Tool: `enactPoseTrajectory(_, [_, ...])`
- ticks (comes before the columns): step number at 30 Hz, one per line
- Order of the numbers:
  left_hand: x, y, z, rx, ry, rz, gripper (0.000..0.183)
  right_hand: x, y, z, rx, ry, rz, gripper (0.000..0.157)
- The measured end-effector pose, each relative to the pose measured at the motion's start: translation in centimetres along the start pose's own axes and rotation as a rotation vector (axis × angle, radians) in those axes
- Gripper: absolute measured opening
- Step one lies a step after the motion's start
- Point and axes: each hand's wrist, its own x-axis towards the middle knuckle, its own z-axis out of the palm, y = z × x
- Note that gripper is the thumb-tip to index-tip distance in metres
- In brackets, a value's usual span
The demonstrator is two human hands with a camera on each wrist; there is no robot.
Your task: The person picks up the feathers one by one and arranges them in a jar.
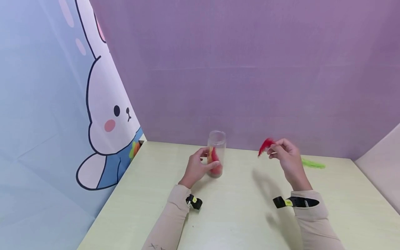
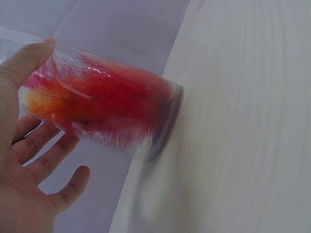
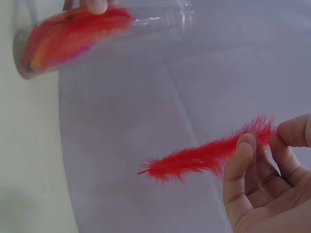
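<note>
A clear cylindrical jar (image 1: 217, 146) stands upright on the table, its top open. Red and orange feathers (image 2: 107, 97) fill its lower part, with a hint of pink or purple. My left hand (image 1: 197, 167) grips the jar's side, thumb on one side and fingers on the other. To the right and above the table, my right hand (image 1: 288, 161) pinches a fluffy red feather (image 3: 194, 158) near one end between thumb and fingertips. The feather's bare quill tip points toward the jar's side.
A bright green strip-like thing, perhaps a feather (image 1: 313, 164), lies on the pale table (image 1: 231, 215) behind the right hand. A purple backdrop (image 1: 250, 86) rises at the table's far edge. On the left hangs a blue cloth (image 1: 37, 139) with a rabbit picture.
</note>
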Motion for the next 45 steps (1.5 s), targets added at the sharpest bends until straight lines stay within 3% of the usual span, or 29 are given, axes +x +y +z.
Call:
enactPoseTrajectory(8, [-0.1, -0.2, -0.1, 0.011, 0.004, 0.001, 0.063, 0.7, -2.0, 1.7, -0.001, -0.054, -0.058, 0.014])
enactPoseTrajectory(22, [-0.1, -0.1, -0.3, 0.013, 0.0, -0.012, 0.064, 2.0, -4.9, 5.8, 0.106, -0.099, -0.186, 0.016])
enactPoseTrajectory(35, [-0.1, 0.1, -0.3, 0.005, -0.008, -0.006, 0.065, 2.8, -6.5, 8.7, 0.124, -0.155, -0.234, 0.015])
enactPoseTrajectory(45, [0.0, 0.0, -0.3, -0.005, -0.007, 0.023, 0.063, 3.1, -5.9, 10.4, 0.121, -0.174, -0.191, 0.017])
